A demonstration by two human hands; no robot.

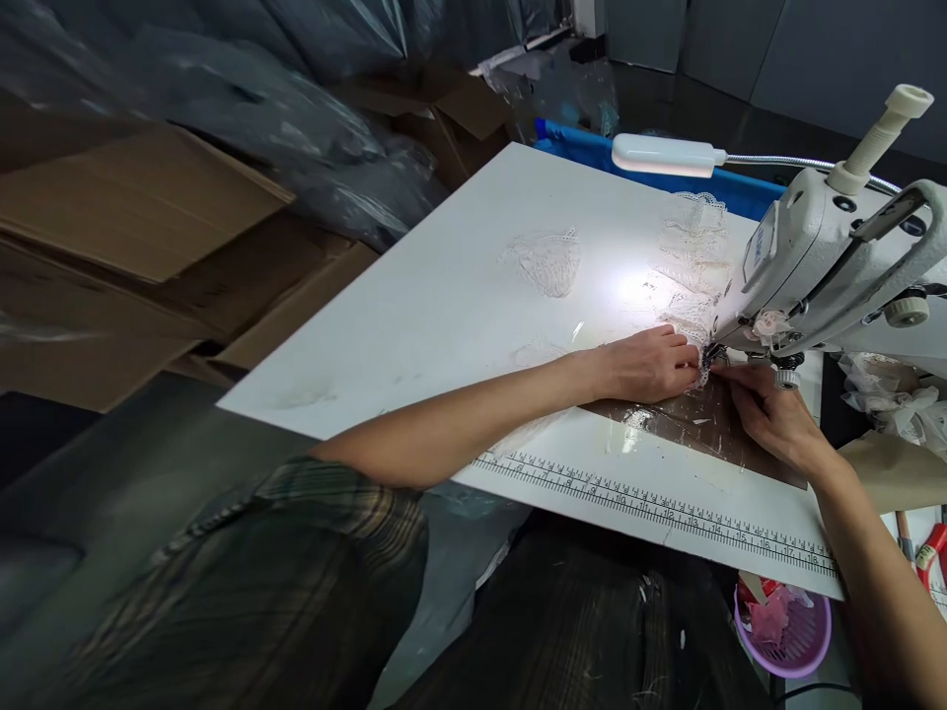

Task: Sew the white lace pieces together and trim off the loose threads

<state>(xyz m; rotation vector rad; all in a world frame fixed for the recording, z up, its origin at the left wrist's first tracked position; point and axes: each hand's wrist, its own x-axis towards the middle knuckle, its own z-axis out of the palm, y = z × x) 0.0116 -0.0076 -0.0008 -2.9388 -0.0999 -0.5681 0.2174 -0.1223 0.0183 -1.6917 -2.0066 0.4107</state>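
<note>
My left hand (651, 365) lies on the white sewing table (444, 296), fingers curled onto a strip of white lace (699, 370) just left of the needle area. My right hand (769, 414) comes in from the right, fingertips pinched on the same lace under the presser foot (716, 355) of the white sewing machine (836, 266). More lace (692, 247) trails away behind the machine, lit by a small lamp (666, 155). A separate lace piece (547, 261) rests further left on the table.
A printed ruler (666, 503) runs along the table's near edge. A purple basket (784, 631) with scraps hangs below the right corner. Red-handled scissors (928, 552) lie at far right. Cardboard boxes (148, 207) and plastic-wrapped bundles (296, 128) stand at left.
</note>
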